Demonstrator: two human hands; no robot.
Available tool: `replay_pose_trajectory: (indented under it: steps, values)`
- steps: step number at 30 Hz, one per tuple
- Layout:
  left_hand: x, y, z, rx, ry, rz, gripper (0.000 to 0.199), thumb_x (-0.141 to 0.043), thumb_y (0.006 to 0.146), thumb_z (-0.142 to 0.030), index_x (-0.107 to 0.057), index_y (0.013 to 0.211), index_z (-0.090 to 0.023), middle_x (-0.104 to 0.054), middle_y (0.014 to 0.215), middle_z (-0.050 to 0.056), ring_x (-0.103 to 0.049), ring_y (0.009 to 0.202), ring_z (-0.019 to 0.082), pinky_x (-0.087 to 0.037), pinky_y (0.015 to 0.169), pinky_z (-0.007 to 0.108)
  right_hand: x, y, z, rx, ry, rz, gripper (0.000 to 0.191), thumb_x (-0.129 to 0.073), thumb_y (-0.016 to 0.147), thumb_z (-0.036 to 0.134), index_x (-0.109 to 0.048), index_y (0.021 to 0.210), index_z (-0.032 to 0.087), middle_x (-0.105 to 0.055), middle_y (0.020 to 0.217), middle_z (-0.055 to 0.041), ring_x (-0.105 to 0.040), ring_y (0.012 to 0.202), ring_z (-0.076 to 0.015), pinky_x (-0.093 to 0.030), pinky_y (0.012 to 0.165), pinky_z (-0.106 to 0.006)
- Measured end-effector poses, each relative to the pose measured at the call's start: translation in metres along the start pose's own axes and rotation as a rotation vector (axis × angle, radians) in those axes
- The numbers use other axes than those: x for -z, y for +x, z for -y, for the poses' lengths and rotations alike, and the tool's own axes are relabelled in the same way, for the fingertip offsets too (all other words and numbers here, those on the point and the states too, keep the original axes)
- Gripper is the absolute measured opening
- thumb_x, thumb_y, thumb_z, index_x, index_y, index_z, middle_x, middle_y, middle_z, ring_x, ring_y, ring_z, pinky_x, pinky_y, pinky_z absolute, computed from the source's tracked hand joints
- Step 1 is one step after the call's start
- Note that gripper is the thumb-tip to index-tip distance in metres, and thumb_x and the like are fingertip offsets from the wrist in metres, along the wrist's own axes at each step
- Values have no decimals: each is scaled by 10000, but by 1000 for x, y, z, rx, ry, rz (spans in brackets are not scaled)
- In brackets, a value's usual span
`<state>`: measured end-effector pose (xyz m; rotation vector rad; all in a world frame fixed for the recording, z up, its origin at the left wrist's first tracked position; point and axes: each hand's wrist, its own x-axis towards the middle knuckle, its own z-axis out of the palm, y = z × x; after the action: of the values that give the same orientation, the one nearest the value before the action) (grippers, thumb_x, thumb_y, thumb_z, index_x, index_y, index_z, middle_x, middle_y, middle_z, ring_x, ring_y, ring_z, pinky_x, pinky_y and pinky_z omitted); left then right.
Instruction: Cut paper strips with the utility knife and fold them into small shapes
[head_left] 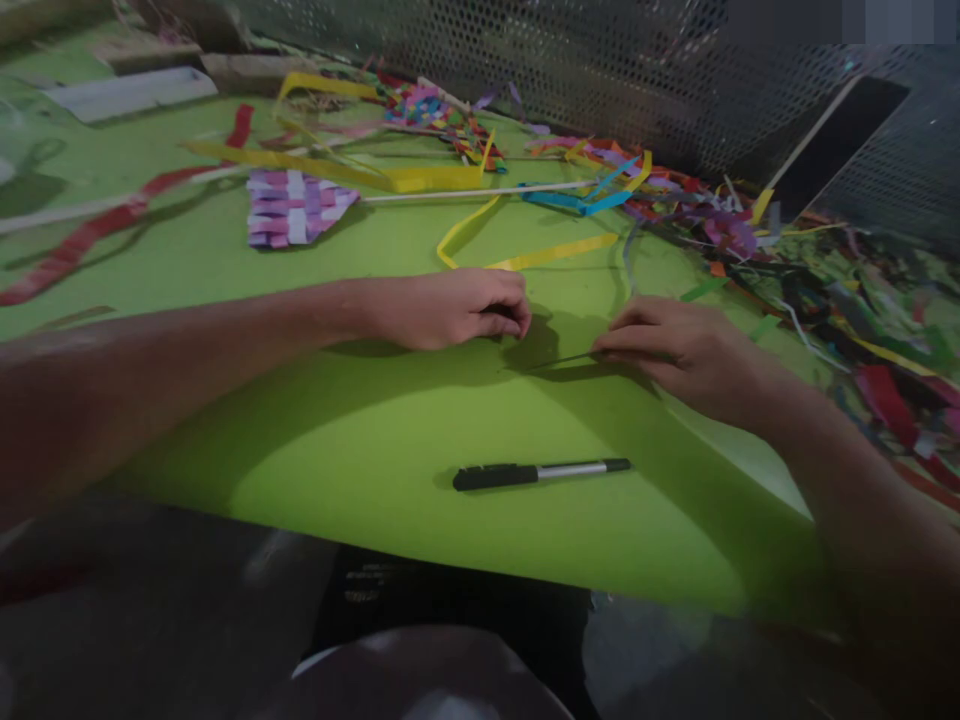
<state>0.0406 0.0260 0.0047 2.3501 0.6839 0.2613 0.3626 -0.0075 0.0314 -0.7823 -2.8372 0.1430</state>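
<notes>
My right hand (pixel 667 345) pinches a thin dark strip (pixel 562 359), whose free end points left, low over the green table. My left hand (pixel 465 310) is just left of that strip, its fingers curled together; what lies between them, if anything, is hidden. Nearer to me, a black and silver pen (pixel 540 473) lies on the table. Beyond my hands rests a yellow ribbon (pixel 555 253), bent at its left end. Behind my left hand is a purple and white woven piece (pixel 298 208) on a thin stick (pixel 465 195).
The green table (pixel 360 450) ends in front of my lap. Colourful paper scraps (pixel 442 115) lie along the back and right. A perforated panel (pixel 525 60) stands behind, with a dark flat board (pixel 840 145) leaning at right. Red ribbon (pixel 82 235) lies at left.
</notes>
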Motion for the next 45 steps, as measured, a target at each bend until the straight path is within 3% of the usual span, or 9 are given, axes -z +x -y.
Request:
replay_pose_trajectory:
  steps: [10,19,27,38,45]
  values:
    - [-8,3,0,-36,100,-32,229,-486,1100,-254,-699,1074,-173,-667,1152,94,-619,1111,236,-466,1045,341,-10,0,0,5,2,-55,245,-581,1132,237,-817,1196,213,-723,1018,-81,-703,897,-233,-494,760,-344]
    - [-14,5,1,-69,176,-69,231,-498,1104,-240,-712,1047,-173,-663,1112,102,-614,1051,243,-455,957,342,-11,2,4,-5,-1,-89,202,-625,1106,221,-822,1148,216,-726,981,-75,-709,894,-241,-501,750,-349]
    - [-6,1,-2,-49,69,-40,196,-551,1085,-258,-725,1071,-168,-660,1121,80,-639,1067,224,-470,1043,343,-11,3,5,-41,-6,-85,231,-595,1110,264,-824,1128,289,-735,974,-60,-721,899,-249,-534,763,-365]
    - [-7,0,0,-13,-24,-83,197,-623,1028,-277,-756,1119,-165,-722,1069,70,-674,984,201,-513,904,308,-9,4,7,-55,7,-76,216,-620,1090,253,-833,1116,267,-743,966,-71,-732,903,-251,-544,767,-360]
    - [-3,0,-1,11,-10,-104,154,-680,989,-265,-786,1039,-165,-734,1097,67,-688,966,179,-512,925,291,-2,9,2,-17,33,-111,231,-596,1100,216,-824,1128,241,-758,1005,-89,-724,915,-256,-541,803,-387]
